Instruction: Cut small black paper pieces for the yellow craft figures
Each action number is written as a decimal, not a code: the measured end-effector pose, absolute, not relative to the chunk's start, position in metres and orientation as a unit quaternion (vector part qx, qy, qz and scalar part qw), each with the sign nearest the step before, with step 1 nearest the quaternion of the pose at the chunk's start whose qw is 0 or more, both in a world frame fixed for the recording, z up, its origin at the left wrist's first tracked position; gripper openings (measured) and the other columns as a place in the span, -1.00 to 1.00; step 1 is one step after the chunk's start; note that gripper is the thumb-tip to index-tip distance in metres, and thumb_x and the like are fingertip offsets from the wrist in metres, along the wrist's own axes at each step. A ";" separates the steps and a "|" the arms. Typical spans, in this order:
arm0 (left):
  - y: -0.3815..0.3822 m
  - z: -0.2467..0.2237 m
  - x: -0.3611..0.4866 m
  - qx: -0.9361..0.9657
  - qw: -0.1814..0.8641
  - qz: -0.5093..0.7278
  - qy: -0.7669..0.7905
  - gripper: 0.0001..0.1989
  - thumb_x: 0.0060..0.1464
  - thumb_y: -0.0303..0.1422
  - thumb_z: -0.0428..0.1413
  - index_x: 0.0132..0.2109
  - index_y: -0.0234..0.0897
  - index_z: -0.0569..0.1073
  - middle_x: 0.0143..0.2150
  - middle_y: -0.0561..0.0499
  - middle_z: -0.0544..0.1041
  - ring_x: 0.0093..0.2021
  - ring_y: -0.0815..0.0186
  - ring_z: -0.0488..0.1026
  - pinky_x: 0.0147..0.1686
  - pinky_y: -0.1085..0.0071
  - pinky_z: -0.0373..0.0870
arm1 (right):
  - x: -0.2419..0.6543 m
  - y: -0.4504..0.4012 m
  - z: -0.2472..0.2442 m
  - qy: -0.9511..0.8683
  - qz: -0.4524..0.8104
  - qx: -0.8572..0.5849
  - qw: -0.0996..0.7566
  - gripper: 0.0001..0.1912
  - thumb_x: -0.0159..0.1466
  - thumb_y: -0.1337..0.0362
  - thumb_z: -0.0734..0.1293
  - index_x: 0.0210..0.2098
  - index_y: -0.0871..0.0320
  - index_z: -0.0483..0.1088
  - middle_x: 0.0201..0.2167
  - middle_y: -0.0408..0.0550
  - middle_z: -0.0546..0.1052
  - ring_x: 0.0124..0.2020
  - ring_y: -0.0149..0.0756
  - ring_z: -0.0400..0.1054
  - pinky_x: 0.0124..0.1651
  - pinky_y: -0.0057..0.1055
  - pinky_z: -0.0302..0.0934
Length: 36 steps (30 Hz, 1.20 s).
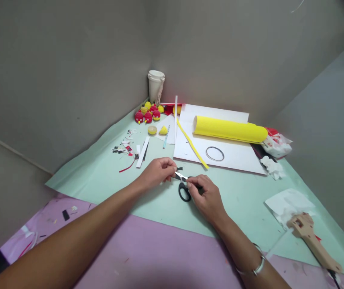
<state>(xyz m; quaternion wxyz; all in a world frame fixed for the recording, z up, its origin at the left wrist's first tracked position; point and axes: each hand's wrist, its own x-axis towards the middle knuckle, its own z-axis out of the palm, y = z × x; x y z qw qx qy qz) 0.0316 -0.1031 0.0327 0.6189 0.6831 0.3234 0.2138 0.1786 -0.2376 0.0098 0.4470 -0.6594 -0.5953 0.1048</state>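
Over the green sheet, my left hand (160,172) is closed in a pinch on a small black piece (180,168), which sticks out past its fingertips. Black-handled scissors (184,192) lie between my two hands, their metal blades pointing at my left fingertips. My right hand (206,196) is closed around one part of the scissors, near the pivot; the other black loop hangs free. My right fingers partly hide the handle.
A yellow roll (228,129) and a ring (215,153) rest on white board (235,163). Small red and yellow figures (147,117) stand near a lidded cup (156,86). Paper scraps (126,148) lie left. A beige glue gun (316,241) lies right.
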 end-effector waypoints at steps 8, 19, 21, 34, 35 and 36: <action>-0.093 0.034 0.027 0.719 0.583 0.198 0.323 -0.85 -0.02 -0.28 0.10 -0.33 -0.29 0.41 -0.49 0.07 0.45 -0.54 0.41 0.32 -0.51 0.47 0.23 | 0.176 -0.236 0.002 -0.658 0.040 -0.663 0.356 -0.81 0.20 0.36 0.31 -0.18 0.16 0.46 -0.24 0.03 0.48 -0.18 -0.14 0.31 -0.07 -0.22 0.21; -0.085 0.033 0.022 0.751 0.531 0.204 0.336 -0.84 0.01 -0.28 0.06 -0.32 -0.27 0.44 -0.47 0.06 0.48 -0.51 0.38 0.35 -0.46 0.46 0.25 | 0.174 -0.240 0.003 -0.651 -0.027 -0.711 0.264 -0.65 0.22 0.27 0.30 0.00 0.18 0.39 -0.21 0.09 0.45 -0.21 -0.07 0.29 -0.14 -0.17 0.20; -0.085 0.033 0.022 0.753 0.528 0.203 0.336 -0.84 0.01 -0.28 0.06 -0.32 -0.27 0.44 -0.46 0.06 0.48 -0.51 0.38 0.35 -0.46 0.46 0.25 | 0.174 -0.241 0.004 -0.650 -0.034 -0.720 0.239 -0.66 0.23 0.24 0.30 0.00 0.19 0.39 -0.24 0.09 0.45 -0.22 -0.06 0.29 -0.15 -0.17 0.19; -0.086 0.038 0.021 0.755 0.535 0.187 0.329 -0.88 -0.03 -0.31 0.06 -0.36 -0.26 0.42 -0.54 0.09 0.43 -0.52 0.36 0.35 -0.46 0.45 0.25 | 0.176 -0.248 0.023 -0.648 -0.022 -0.747 0.149 -0.81 0.23 0.33 0.29 -0.17 0.10 0.45 -0.33 -0.01 0.49 -0.40 -0.19 0.38 -0.45 -0.37 0.05; -0.087 0.039 0.021 0.754 0.538 0.186 0.328 -0.88 -0.03 -0.31 0.06 -0.36 -0.26 0.42 -0.55 0.10 0.42 -0.52 0.37 0.35 -0.46 0.45 0.25 | 0.178 -0.249 0.024 -0.644 -0.019 -0.750 0.148 -0.81 0.22 0.33 0.29 -0.16 0.09 0.46 -0.32 -0.01 0.49 -0.43 -0.21 0.38 -0.47 -0.38 0.04; -0.087 0.040 0.021 0.752 0.542 0.186 0.328 -0.89 -0.04 -0.31 0.07 -0.36 -0.26 0.41 -0.56 0.10 0.41 -0.53 0.37 0.35 -0.46 0.45 0.25 | 0.180 -0.249 0.025 -0.640 -0.015 -0.753 0.153 -0.80 0.22 0.32 0.29 -0.16 0.08 0.46 -0.31 -0.02 0.49 -0.46 -0.23 0.38 -0.47 -0.38 0.03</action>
